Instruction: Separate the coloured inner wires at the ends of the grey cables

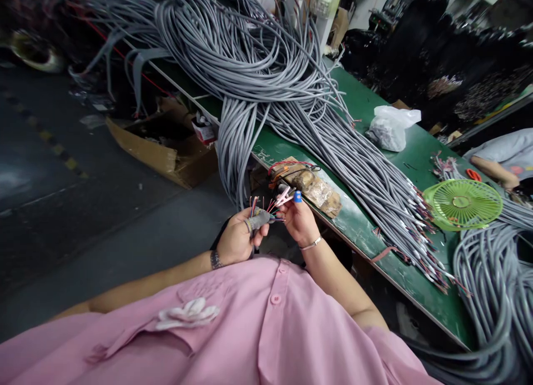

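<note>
My left hand [237,238] is closed around the stripped end of a grey cable [260,218], with thin coloured wires fanning out above the fist. My right hand [297,218] pinches those coloured wires near a small pink clip [284,196]; one fingertip wears a blue cap [297,196]. Both hands hover off the near edge of the green table [366,229], in front of my pink shirt. A block wrapped in brown tape [316,188] with red wires lies on the table just beyond my right hand.
A large heap of grey cables [266,68] covers the table, their stripped ends fanned toward a green plastic fan guard [462,203]. More grey coils [495,285] lie at right. A white plastic bag [391,128], a cardboard box [166,146] on the floor, another person's arm [495,171].
</note>
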`<act>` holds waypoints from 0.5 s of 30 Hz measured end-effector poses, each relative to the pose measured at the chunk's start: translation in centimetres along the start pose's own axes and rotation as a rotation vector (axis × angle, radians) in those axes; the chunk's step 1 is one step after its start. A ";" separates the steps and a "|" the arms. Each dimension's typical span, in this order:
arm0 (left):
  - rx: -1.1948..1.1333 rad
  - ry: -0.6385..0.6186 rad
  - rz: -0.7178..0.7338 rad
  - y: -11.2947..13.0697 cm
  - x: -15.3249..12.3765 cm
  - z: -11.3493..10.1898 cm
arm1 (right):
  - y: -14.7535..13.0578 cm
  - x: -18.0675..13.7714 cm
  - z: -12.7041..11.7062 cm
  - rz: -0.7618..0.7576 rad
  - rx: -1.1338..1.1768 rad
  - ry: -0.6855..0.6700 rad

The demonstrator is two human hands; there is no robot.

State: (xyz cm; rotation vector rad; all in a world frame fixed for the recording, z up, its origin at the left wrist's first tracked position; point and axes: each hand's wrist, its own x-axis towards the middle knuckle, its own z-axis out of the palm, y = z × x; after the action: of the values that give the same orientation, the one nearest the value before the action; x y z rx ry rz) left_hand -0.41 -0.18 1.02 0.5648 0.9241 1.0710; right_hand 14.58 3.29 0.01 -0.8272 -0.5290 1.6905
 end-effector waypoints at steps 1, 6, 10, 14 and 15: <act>-0.002 0.002 -0.003 0.0 0.0 0.1 | 0.2 0.1 0.0 -0.013 -0.015 0.001; -0.002 0.009 -0.007 0.1 0.1 0.3 | 1.1 0.2 -0.5 -0.259 -0.320 0.143; -0.002 0.016 -0.013 0.1 0.2 0.2 | 1.6 0.4 -0.6 -0.273 -0.300 0.126; 0.005 0.011 -0.012 -0.1 0.4 0.0 | 1.6 1.0 -0.2 -0.034 -0.022 0.048; 0.010 0.005 -0.011 -0.2 0.5 -0.1 | 1.5 1.1 -0.1 -0.005 0.023 0.055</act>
State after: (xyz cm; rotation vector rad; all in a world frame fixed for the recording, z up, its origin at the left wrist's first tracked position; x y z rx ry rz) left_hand -0.31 0.16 0.63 0.5650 0.9359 1.0586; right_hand 13.51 3.93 -1.40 -0.8527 -0.4731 1.6617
